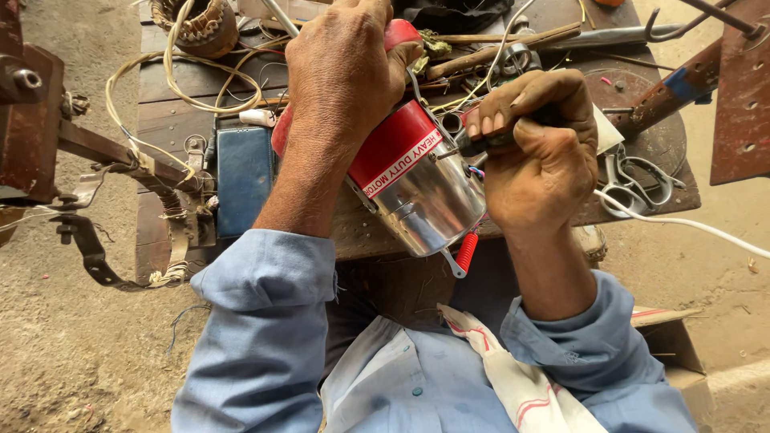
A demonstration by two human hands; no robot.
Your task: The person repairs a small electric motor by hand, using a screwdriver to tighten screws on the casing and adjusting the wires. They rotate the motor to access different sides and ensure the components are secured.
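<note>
The motor (417, 180), a shiny metal cylinder with a red band and red cap, lies tilted at the centre of the view, its metal end pointing toward five o'clock and overhanging the near edge of the desk (168, 120). The left hand (345, 76) is clamped over the red end from above, fingers wrapped round the far side. The right hand (541, 148), at three o'clock from the motor, is closed tight on a dark tool (481, 143) whose tip meets the motor's side where the red band ends. A red-handled screwdriver (465, 252) sticks out below the metal end at six o'clock. Just beside the left forearm, at nine o'clock, a blue case (243, 176) lies flat on the desk. Pale wire (180, 88) loops across the wood at ten o'clock, near a wound coil (196, 24) at the far edge. At three o'clock, beyond the right hand, metal pliers (638, 184) rest on the desk, and a white cable (690, 224) trails off to the right. A rusty metal bracket (48, 136) stands at nine o'clock over the sandy floor (80, 353). A striped cloth (521, 385) hangs over the blue shirt at six o'clock.
</note>
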